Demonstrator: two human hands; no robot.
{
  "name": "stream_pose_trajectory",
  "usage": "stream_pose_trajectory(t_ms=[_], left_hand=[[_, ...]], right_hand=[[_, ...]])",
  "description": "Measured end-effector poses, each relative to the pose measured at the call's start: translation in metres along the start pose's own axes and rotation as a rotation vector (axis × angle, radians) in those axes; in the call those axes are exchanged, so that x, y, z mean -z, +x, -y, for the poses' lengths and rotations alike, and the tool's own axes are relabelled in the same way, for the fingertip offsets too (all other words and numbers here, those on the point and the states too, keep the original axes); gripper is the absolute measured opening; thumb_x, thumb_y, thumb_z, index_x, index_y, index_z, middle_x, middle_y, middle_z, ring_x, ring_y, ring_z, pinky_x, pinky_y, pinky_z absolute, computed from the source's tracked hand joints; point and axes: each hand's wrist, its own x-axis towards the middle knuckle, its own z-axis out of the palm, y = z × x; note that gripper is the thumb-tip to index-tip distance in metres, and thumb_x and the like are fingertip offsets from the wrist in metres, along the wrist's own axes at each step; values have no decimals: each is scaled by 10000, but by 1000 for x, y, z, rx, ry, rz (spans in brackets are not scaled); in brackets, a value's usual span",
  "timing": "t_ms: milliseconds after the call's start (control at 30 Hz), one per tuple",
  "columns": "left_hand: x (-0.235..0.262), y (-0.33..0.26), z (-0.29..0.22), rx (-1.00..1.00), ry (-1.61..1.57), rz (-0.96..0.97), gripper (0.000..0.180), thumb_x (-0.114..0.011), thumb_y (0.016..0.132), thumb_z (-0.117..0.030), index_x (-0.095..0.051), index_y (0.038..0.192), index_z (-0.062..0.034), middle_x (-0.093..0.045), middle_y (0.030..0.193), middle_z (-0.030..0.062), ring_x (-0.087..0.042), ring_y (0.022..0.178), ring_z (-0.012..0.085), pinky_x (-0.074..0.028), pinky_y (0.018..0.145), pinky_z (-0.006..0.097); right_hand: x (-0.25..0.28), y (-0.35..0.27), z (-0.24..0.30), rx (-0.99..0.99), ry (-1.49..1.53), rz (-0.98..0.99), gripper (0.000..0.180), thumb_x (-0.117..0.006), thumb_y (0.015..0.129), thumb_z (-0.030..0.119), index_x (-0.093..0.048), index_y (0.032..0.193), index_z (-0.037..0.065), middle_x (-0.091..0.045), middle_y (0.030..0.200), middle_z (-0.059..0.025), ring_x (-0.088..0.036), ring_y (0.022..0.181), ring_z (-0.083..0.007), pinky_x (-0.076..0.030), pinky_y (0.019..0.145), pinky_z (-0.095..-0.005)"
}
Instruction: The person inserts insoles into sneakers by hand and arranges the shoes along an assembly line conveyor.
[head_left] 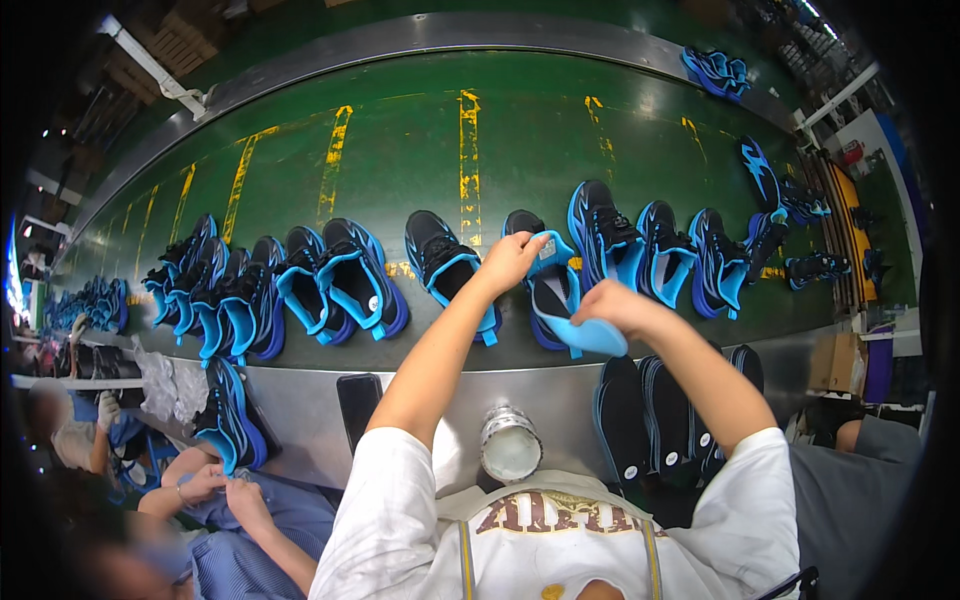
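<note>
A black and blue sports shoe (548, 290) lies on the green conveyor belt (400, 150) in front of me. My left hand (512, 258) grips the shoe's upper edge near the tongue. My right hand (612, 305) holds a blue insole (590, 335) that bends from my fingers down into the shoe's opening. More shoes of the same kind lie in a row on both sides, one (448, 265) just left and one (600, 235) just right.
A stack of dark insoles (660, 420) stands upright by my right forearm. A silver tin (510, 445) sits at the metal belt edge (320, 400). A co-worker's hands (215, 490) hold a shoe (232, 420) at lower left. Another person's sleeve (860, 470) is at the right.
</note>
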Motion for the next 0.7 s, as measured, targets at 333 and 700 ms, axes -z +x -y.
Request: stream_pose_trajectory(t_ms=[333,700], left_hand=[[-12,-4,2,1,-23,-36,449,-447,832,-394,-525,721,33,-461,553,78,-417,558,122,-374,531,292],[-24,-9,-1,34,-271,-47,432,-495,809,-395,-533,711,25,-438,569,4,-376,575,79,-339,510,256]], right_hand=[[-44,47,-37,288,-782,-414,128,-517,678,75,-585,714,-27,-532,863,-207,-571,747,-313,-470,677,-362],[-33,17,-26,116,-886,-292,230,-566,651,187,-599,764,-11,-530,819,-211,-523,782,-337,-453,690,-389]])
